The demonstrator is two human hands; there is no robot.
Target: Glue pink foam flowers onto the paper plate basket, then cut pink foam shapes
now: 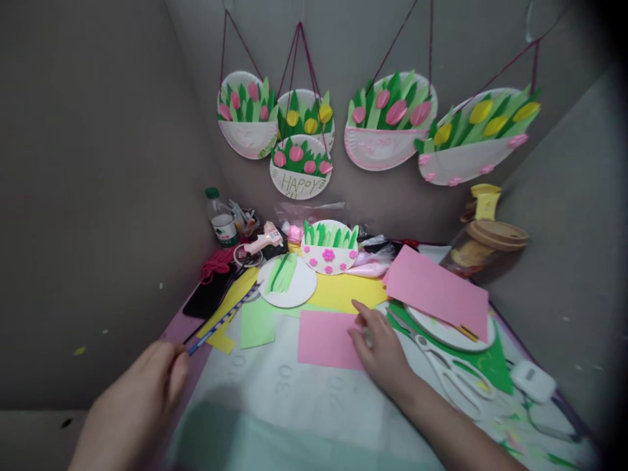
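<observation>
My left hand (pixel 142 392) is closed, with a blue-and-white striped pencil (pixel 223 320) sticking out from its fingers toward the table's middle. My right hand (pixel 377 343) rests with its fingers apart on the right edge of a pink paper sheet (pixel 324 340). Left of that sheet lies a light green paper piece (pixel 258 326). Behind it is a white paper plate (pixel 304 288) with green paper strips on it. Yellow paper (pixel 343 292) is spread beyond my right fingertips. White-handled scissors (pixel 441 366) lie to the right of that hand.
Several decorated plate baskets (pixel 387 147) hang on the back wall. A bottle (pixel 223 226), a pink glue gun (pixel 265 239) and a black phone (pixel 209 294) line the left side. Another pink sheet (pixel 439 284) covers a plate on the right, near a lidded cup (pixel 481 245) and white case (pixel 533 381).
</observation>
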